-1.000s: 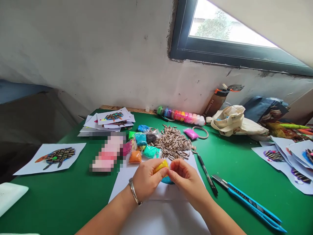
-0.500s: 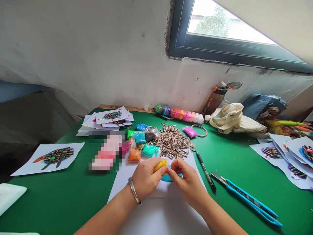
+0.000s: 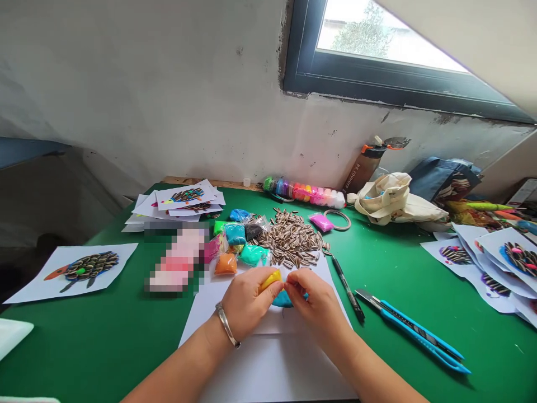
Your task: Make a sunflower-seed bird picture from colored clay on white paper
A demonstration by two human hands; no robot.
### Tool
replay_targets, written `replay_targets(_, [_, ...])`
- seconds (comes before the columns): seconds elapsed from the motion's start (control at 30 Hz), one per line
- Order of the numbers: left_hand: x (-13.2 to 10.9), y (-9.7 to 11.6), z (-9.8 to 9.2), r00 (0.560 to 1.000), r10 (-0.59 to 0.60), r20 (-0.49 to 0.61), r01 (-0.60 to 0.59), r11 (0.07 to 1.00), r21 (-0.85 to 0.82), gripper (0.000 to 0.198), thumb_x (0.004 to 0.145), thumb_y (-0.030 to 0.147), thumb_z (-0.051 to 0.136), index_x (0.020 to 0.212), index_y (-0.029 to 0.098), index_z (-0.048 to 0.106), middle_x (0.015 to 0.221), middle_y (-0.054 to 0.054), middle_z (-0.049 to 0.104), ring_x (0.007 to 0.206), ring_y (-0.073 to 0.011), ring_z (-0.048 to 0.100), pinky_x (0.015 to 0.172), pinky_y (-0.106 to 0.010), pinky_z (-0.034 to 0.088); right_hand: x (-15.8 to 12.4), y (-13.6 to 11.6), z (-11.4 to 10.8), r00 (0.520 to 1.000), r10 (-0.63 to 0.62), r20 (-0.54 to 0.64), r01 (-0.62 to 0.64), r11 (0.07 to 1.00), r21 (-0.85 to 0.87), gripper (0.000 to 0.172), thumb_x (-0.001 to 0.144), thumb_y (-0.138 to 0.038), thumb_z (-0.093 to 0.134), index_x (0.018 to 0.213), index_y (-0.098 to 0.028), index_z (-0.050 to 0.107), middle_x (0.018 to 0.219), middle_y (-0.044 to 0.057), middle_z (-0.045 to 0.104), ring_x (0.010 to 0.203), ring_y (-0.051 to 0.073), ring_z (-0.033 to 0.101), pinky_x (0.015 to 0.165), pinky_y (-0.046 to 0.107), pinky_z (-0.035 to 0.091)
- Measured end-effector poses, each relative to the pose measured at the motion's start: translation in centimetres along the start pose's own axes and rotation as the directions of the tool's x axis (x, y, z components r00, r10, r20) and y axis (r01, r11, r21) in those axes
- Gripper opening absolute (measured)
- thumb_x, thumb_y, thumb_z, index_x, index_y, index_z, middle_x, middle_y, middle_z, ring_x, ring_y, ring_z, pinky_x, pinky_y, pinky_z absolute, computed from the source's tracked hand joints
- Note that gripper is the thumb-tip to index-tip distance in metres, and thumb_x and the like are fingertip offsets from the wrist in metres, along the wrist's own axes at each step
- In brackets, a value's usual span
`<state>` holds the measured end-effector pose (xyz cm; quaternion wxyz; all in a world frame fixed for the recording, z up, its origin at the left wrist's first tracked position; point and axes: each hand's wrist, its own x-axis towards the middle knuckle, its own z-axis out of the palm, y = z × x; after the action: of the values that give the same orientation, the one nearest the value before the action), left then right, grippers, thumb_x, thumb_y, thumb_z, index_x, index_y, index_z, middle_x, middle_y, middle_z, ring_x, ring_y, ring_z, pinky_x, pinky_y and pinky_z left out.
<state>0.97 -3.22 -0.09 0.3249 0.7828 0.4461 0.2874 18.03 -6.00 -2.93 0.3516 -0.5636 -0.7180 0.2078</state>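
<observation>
Both left hand (image 3: pixel 246 302) and right hand (image 3: pixel 316 305) pinch yellow-and-blue modelling clay (image 3: pixel 272 280) between them, above white paper (image 3: pixel 268 364).

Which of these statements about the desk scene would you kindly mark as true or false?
1. The left hand wears a bangle. True.
2. The left hand holds yellow clay. True.
3. The right hand holds a knife. False: it is pinching blue clay, and the knife lies on the table.
4. The pen stands upright. False: the pen lies flat on the table.
5. Seeds lie in a loose heap. True.
</observation>
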Motion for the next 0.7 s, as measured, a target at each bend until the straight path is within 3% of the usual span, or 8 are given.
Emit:
replay_targets(0.17, [0.06,-0.01,0.01,1.000,0.001,-0.004,-0.001,1.000,-0.016,0.020,0.090,0.034,0.049,0.081,0.021,0.061,0.076,0.001,0.064,0.071,-0.0146,0.056,0.066,-0.024,0.041,0.07,-0.29,-0.19,1.000,0.012,-0.005,-0.012,0.999,-0.042,0.013,0.089,-0.024,0.049,0.077,-0.021,0.053,0.072,0.002,0.057,0.066,0.015,0.050,0.061,0.026,0.039])
replay_targets(0.43, [0.23,0.23,-0.30,0.997,-0.072,0.026,0.073,0.996,-0.046,0.024,0.090,0.035,0.049,0.077,0.020,0.062,0.068,0.003,0.058,0.064,-0.0132,0.050,0.059,-0.024,0.037,-0.21,-0.74,-0.39,0.996,0.037,0.075,-0.047,0.989,0.137,0.018,0.093,-0.029,0.044,0.077,-0.021,0.047,0.074,0.001,0.052,0.066,0.014,0.046,0.060,0.025,0.038])
replay_targets(0.7, [0.14,0.41,-0.30,0.996,-0.070,0.063,0.076,0.992,-0.100,0.025,0.089,0.036,0.049,0.075,0.019,0.061,0.068,0.003,0.056,0.065,-0.0131,0.049,0.060,-0.023,0.036,0.11,-0.65,-0.51,0.992,0.089,0.088,-0.113,0.939,0.324,0.023,0.093,-0.035,0.047,0.084,-0.020,0.064,0.083,0.003,0.063,0.073,0.015,0.054,0.067,0.027,0.043])
